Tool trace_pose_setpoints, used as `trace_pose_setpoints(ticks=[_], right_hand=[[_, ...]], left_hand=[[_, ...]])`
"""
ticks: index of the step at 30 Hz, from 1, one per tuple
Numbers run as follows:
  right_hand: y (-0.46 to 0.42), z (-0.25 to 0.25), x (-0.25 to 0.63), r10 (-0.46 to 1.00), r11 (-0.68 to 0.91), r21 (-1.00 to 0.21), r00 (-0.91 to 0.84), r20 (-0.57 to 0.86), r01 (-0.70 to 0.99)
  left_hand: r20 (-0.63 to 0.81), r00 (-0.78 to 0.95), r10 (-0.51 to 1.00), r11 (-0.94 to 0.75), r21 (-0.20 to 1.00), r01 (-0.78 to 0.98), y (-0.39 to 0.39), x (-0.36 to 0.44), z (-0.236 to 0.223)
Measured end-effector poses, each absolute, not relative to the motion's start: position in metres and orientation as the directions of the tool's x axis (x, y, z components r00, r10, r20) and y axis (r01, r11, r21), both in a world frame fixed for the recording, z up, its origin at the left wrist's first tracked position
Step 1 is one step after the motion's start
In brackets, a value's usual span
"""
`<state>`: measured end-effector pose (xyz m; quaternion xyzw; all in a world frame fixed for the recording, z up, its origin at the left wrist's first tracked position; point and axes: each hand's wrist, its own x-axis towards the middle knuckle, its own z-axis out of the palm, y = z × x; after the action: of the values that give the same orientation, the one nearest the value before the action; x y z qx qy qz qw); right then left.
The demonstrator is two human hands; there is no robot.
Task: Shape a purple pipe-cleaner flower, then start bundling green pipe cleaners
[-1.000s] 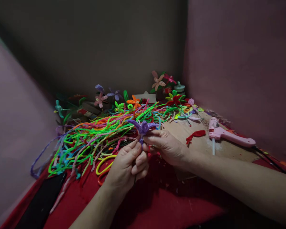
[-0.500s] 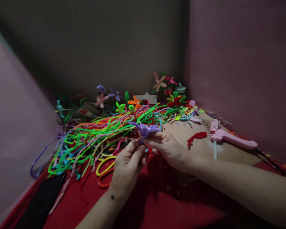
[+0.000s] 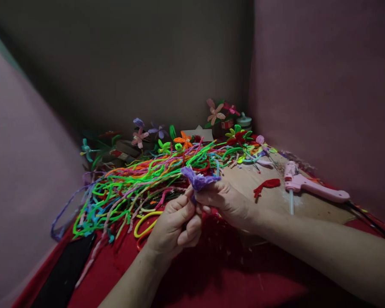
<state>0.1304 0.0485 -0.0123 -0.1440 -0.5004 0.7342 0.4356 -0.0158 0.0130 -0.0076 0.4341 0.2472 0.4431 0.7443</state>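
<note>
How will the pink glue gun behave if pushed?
The pink glue gun is likely stiff: it looks like hard plastic. Lying on its side, it should slide rather than roll. The black cord at its handle may drag; the protruding glue stick could snag.

Enclosed at the rear by a dark grey wall [image 3: 131, 64], at right by a mauve wall [image 3: 324, 85], at left by a paler, slanting surface [image 3: 19, 141]; covered below with red cloth [image 3: 237, 278]; dimly lit.
</note>
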Motion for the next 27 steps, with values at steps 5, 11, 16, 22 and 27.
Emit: trace_pose_setpoints(ticks=[5, 11, 16, 22, 27], right_hand=[[0.046, -0.006, 0.131, 0.836, -0.079, -0.852, -0.5, 0.226, -0.517], [0.046, -0.006, 0.129, 0.838, -0.027, -0.875, -0.489, 0.244, -0.483], [0.043, -0.007, 0.128, 0.847, 0.029, -0.874, -0.451, 0.279, -0.486], [0.046, -0.013, 0.126, 0.855, 0.034, -0.88, -0.441, 0.271, -0.474], [0.047, -0.017, 0.124, 0.864, 0.038, -0.878, -0.426, 0.269, -0.477]], left_hand=[[-0.004, 0.36, 0.933, 0.125, 0.942, -0.313, 0.013, -0.015, -0.004], [0.09, 0.152, 0.984, -0.066, 0.986, -0.156, 0.009, -0.008, -0.001], [0.069, 0.107, 0.992, -0.048, 0.982, -0.184, 0.009, -0.007, -0.008], [0.053, 0.273, 0.961, 0.053, 0.929, -0.366, 0.014, -0.01, -0.013], [0.051, 0.335, 0.941, 0.092, 0.913, -0.397, 0.015, -0.012, -0.013]])
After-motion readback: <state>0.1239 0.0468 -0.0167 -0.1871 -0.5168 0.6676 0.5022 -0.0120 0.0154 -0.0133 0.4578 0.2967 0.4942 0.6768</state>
